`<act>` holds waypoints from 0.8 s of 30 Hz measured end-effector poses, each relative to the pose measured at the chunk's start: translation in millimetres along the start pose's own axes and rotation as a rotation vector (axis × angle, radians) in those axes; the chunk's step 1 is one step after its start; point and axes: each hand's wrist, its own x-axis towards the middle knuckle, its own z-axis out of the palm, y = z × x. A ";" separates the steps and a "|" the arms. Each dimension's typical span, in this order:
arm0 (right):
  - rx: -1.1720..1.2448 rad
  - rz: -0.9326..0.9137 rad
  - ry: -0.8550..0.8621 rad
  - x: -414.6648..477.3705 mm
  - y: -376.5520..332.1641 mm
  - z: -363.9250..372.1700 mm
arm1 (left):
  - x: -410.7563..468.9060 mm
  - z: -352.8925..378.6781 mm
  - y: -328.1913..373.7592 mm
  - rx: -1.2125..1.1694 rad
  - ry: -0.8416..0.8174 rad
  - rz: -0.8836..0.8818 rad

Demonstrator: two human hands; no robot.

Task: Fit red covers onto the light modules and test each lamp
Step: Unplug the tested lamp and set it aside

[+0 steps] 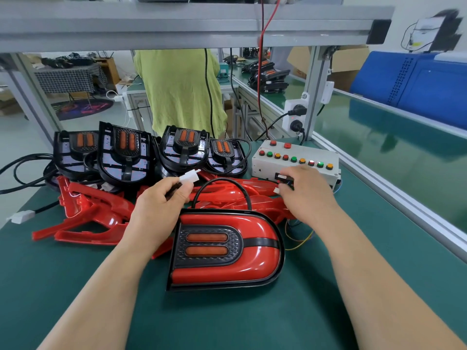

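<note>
A lamp with its red cover fitted [227, 248] lies on the green table [252, 319], near and central, between the forearms. Its black cable [222, 181] loops far-side up to the left hand [161, 198], whose curled fingers pinch the white connector [188, 177]. The right hand [305, 190] curls round a small white plug [277, 190] just in front of the test box [295, 160]. Loose red covers [96, 215] and bare modules [126, 152] crowd the far left

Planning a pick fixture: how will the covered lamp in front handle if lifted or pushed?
The covered lamp probably slides, not rolls: it lies flat on the mat. Glossy finish looks slippery. Its looped cable would likely drag.
</note>
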 end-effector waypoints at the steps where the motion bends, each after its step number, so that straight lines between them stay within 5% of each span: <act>1: 0.021 -0.054 0.048 -1.1 -4.1 1.6 | 0.2 -1.0 -0.2 -0.001 -0.002 -0.002; 6: 0.043 -0.255 0.027 -6.6 -21.9 15.3 | 2.1 -3.7 -2.8 -0.056 0.007 -0.050; 11: 0.036 -0.253 -0.055 -8.6 -19.6 21.8 | 1.3 -0.8 -0.8 -0.160 -0.007 -0.126; 24: 0.089 -0.203 -0.086 -11.2 -16.9 25.4 | -10.0 3.1 18.7 -0.532 -0.404 -0.270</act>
